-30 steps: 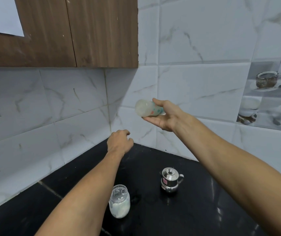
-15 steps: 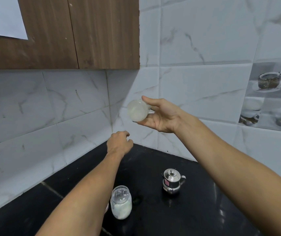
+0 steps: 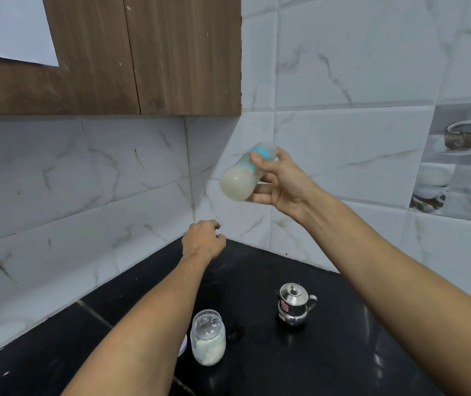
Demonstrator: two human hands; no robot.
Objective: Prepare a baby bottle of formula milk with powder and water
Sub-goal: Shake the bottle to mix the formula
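Head view: right hand (image 3: 285,184) grips bottle (image 3: 243,178), blurred, milky, now swung base-down from sideways. Shaking, mixing likely underway. Left hand (image 3: 204,241) loosely curled, empty, below it. Jar (image 3: 208,337) on bench (image 3: 343,352) beside left forearm.

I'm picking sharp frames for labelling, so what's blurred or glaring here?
Head view: the milky baby bottle with the blue collar in the right hand is smeared by motion blur; the clear glass powder jar and small steel kettle look sharp; the glossy black counter shows glare streaks.
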